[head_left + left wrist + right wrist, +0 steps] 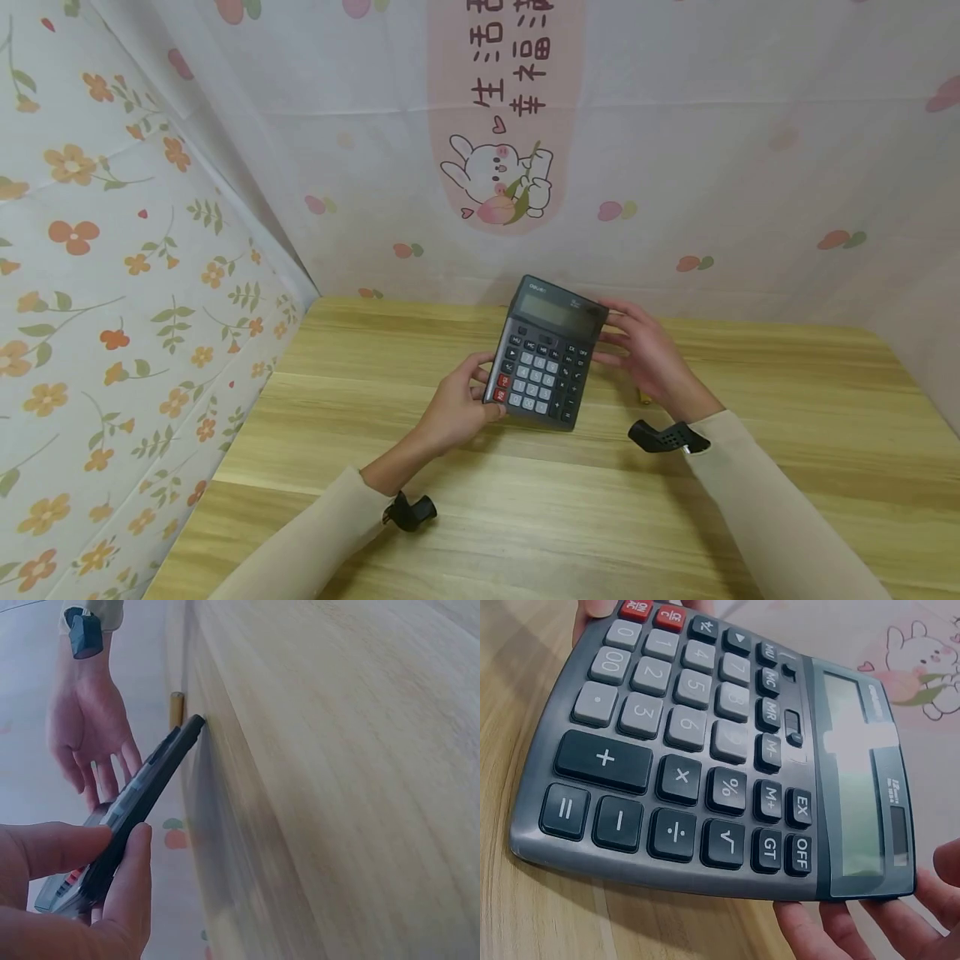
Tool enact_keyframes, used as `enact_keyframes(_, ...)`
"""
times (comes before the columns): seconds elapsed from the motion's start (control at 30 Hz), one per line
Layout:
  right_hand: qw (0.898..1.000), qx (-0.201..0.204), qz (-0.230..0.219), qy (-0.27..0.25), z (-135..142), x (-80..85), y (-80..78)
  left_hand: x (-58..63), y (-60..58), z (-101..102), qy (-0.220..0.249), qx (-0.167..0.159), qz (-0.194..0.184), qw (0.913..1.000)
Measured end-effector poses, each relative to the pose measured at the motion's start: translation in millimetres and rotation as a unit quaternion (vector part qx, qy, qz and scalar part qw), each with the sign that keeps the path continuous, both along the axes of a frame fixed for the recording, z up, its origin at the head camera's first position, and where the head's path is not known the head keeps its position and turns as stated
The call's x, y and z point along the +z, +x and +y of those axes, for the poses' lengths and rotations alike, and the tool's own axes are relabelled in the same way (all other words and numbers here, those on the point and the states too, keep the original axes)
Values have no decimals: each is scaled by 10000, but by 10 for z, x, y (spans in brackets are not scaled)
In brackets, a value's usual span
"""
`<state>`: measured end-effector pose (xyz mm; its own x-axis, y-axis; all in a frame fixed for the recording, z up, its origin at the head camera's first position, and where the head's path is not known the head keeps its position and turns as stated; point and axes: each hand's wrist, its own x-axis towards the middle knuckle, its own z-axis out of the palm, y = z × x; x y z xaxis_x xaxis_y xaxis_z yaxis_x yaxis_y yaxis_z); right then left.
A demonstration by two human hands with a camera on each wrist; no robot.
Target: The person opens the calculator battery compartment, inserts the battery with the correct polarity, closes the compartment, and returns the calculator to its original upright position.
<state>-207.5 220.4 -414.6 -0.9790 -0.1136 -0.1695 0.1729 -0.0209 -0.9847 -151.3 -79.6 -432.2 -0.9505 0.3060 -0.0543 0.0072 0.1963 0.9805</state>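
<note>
A dark grey calculator (546, 354) is held tilted above the wooden table, its keys and display facing up toward the head. My left hand (456, 407) pinches its lower left edge; in the left wrist view the thumb (71, 847) lies on the key side, with fingers underneath. At the upper right edge is my right hand (651, 354), its fingers fairly straight and reaching behind the calculator. The right wrist view shows those fingertips (810, 930) at the edge by the display, partly hidden beneath it.
On the wooden table (480, 517), a small yellow cylinder (644, 397) lies below the right hand, mostly hidden by it in the head view. A printed cloth (675, 150) hangs behind the table, and a flowered cloth (112, 292) hangs along the left side.
</note>
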Motion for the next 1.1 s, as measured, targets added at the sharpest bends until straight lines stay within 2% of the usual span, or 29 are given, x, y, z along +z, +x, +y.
enact_keyframes(0.23, 9996, -247, -106, 20, -33, 75, 22, 37, 26, 22, -171, -41, 416, 9990)
enact_keyframes(0.43, 9978, -493, -305, 313, -83, 167, 43, 82, 56, 57, -387, -128, 819, 9958)
enact_keyframes(0.6, 9970, -529, -421, 377, -97, 221, 56, 115, 84, 74, -510, -165, 954, 9940)
enact_keyframes(0.83, 9983, -308, -364, 349, -72, 286, 84, 152, 106, 54, -788, -196, 1346, 9876)
enact_keyframes(1.1, 9968, 65, -343, 722, 25, 336, 123, 210, 133, 31, -1073, -285, 1847, 9765)
